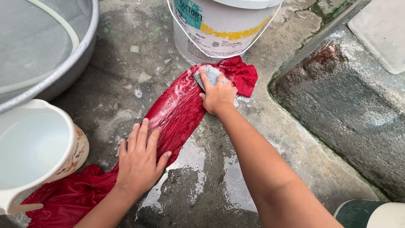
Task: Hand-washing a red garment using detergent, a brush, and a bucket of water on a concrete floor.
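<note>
A wet red cloth point(181, 112) lies stretched across the wet concrete floor, with soap foam on its upper part. My left hand point(140, 158) presses flat on the cloth's lower part, fingers spread. My right hand point(218, 95) wears a ring and grips a pale grey-blue scrubbing pad or brush point(209, 74) against the cloth's far end. The rest of the cloth bunches up at the lower left point(63, 198).
A white bucket point(219, 29) with a wire handle stands just beyond the cloth. A large grey basin point(63, 71) holding a hose is at the upper left. A white plastic jug point(38, 147) sits at left. A raised concrete ledge point(350, 105) runs along the right.
</note>
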